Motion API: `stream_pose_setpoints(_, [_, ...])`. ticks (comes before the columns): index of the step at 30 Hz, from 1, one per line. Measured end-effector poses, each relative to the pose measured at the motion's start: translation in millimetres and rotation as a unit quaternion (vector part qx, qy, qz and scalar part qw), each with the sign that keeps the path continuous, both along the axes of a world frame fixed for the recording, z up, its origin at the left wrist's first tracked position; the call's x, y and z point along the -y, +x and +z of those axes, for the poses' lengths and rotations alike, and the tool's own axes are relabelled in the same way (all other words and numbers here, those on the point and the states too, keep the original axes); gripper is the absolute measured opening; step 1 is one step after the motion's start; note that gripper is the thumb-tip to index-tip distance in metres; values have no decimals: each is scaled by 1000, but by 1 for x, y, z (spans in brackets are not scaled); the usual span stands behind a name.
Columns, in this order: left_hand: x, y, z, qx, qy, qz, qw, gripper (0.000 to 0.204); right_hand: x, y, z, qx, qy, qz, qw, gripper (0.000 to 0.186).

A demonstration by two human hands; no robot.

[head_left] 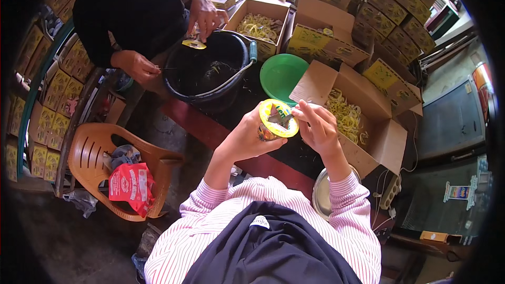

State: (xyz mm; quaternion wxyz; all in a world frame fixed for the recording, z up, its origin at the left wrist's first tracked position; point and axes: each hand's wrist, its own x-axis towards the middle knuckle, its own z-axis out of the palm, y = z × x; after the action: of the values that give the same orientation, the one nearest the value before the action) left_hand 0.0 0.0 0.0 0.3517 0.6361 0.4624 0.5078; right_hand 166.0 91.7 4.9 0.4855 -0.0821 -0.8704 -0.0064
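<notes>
A small plastic cup [269,132] with a bright yellow rim and a printed lid is tilted in front of my chest. My left hand [243,135] wraps round its side, holding it. At the cup's right edge, my right hand [319,129] is closed, thumb and fingertips pinched against the rim. Whatever sits between those fingertips is too small to make out. A greyish patch shows on the lid beside them, perhaps an opening or a thin piece. Just beyond the cup stands a green basin [284,76].
Across from me a person's hands [202,13] hold another yellow-rimmed cup above a black bucket [173,81]. Yellow strips fill an open carton [386,139] at right and another carton [255,6] behind. An orange plastic chair [84,150] bears a red bag [130,186]. Boxes [392,8] are stacked around.
</notes>
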Motion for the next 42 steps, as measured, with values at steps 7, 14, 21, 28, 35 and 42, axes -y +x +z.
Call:
stream_pose_setpoints(7, [7,-7,-8,71,-40,-59,995,47,4,-7,1,-1,-14,21,1000,44])
stream_pose_setpoints(14, [6,-5,-11,87,-20,-41,995,45,1,0,-6,-9,-36,11,999,43])
stream_pose_setpoints(21, [4,1,-20,110,-46,-85,989,43,2,11,-11,1,-50,-2,999,47])
stream_pose_setpoints(28, [-18,41,-27,183,-87,-196,959,45,10,46,-10,-1,-49,-68,996,52])
stream_pose_setpoints(35, [-30,74,-36,269,-216,-360,867,35,21,90,-18,19,-84,-87,993,55])
stream_pose_setpoints(42, [-33,119,-50,222,-96,-278,930,56,28,129,-23,-2,-97,-136,986,54])
